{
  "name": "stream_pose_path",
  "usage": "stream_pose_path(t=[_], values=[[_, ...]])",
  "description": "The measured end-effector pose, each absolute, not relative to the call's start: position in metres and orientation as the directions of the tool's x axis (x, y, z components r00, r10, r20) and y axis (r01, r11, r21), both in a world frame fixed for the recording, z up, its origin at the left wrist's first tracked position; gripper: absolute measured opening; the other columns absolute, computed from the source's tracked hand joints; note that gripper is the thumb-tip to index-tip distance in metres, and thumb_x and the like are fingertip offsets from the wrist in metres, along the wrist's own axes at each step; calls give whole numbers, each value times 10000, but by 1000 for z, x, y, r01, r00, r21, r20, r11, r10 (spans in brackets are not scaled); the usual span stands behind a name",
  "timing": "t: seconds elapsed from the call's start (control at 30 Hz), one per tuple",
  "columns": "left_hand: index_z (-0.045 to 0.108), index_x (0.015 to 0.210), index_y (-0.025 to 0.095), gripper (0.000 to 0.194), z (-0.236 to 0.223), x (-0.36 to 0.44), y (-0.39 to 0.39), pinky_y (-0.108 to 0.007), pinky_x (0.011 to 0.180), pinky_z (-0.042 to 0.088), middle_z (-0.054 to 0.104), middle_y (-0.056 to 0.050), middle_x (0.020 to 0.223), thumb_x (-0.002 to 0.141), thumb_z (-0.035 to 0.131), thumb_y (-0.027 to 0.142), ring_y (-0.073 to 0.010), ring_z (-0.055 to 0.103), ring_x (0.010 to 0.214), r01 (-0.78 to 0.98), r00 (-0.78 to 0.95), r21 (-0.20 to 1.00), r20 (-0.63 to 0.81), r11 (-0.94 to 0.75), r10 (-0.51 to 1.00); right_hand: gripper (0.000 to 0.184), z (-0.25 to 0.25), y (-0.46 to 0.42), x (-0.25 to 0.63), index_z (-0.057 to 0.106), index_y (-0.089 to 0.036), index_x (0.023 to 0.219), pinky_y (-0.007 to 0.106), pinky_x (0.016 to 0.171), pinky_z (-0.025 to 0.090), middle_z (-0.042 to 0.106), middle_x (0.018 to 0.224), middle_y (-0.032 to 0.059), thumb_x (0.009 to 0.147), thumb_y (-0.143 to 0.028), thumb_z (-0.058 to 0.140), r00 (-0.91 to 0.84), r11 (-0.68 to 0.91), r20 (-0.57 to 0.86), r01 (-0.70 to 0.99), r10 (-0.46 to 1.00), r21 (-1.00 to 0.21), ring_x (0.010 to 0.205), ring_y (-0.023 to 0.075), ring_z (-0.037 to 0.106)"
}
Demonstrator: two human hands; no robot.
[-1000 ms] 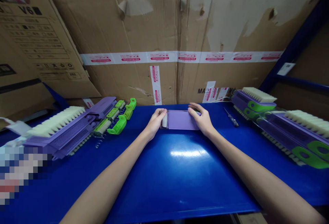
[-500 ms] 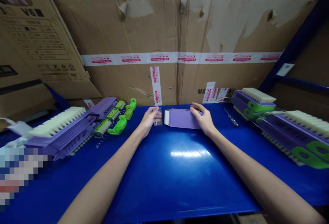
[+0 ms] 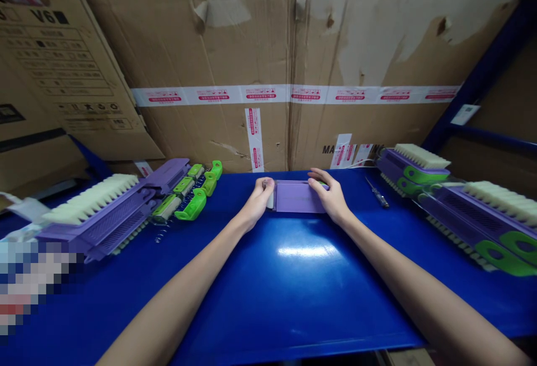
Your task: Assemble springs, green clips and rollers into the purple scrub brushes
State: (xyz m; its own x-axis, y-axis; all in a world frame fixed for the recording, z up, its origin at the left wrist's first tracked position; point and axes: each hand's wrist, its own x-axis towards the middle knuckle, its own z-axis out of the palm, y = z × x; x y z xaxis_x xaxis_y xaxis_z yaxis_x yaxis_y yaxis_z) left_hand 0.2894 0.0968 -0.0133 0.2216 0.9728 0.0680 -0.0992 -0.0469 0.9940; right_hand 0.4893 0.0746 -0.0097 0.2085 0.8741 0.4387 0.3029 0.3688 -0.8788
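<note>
A flat purple plastic case point(image 3: 300, 197) lies across the blue table in front of me. My right hand point(image 3: 329, 191) grips its right end, thumb on the near side and fingers over the far edge. At the case's left end my left hand point(image 3: 262, 197) pinches a clear plastic cover point(image 3: 274, 193) against the whitish end piece point(image 3: 271, 198). Fingers hide most of the cover, so I cannot tell whether it is seated. A screwdriver point(image 3: 378, 193) with a clear handle rests on the table, right of my right hand.
At left lie purple cases with white bristle blocks point(image 3: 92, 198), green end caps point(image 3: 193, 203) and small springs point(image 3: 161, 233). More purple-and-green brush units point(image 3: 482, 217) are stacked at right. Cardboard point(image 3: 235, 36) walls the back; a blue post point(image 3: 482, 75) rises at right.
My left hand has moved right, bringing the clear cover from beside the case up against its left end. My right hand keeps its grip on the case, which has shifted slightly.
</note>
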Motion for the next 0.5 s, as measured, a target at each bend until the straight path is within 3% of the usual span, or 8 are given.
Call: stream_pose_path(t=[0.33,0.5], values=[[521,1022,212,336,-11,289,100,-262,811,449,564,-14,971,847,540,499,-153,546,896,-48,188,996,84,-76,979,508,-11,78,489,591,-182,1148,417,996,405,655,1132,119,755,-504,607,219,353,431,319,876,-880,1086,234,595],[472,1239,176,545,-11,283,104,-352,968,387,537,-112,1181,796,616,457,-230,535,1067,141,137,967,191,-210,972,581,-13,81,487,579,-166,1172,405,979,414,647,1128,125,742,-556,607,269,279,371,326,889,-904,1080,244,588]])
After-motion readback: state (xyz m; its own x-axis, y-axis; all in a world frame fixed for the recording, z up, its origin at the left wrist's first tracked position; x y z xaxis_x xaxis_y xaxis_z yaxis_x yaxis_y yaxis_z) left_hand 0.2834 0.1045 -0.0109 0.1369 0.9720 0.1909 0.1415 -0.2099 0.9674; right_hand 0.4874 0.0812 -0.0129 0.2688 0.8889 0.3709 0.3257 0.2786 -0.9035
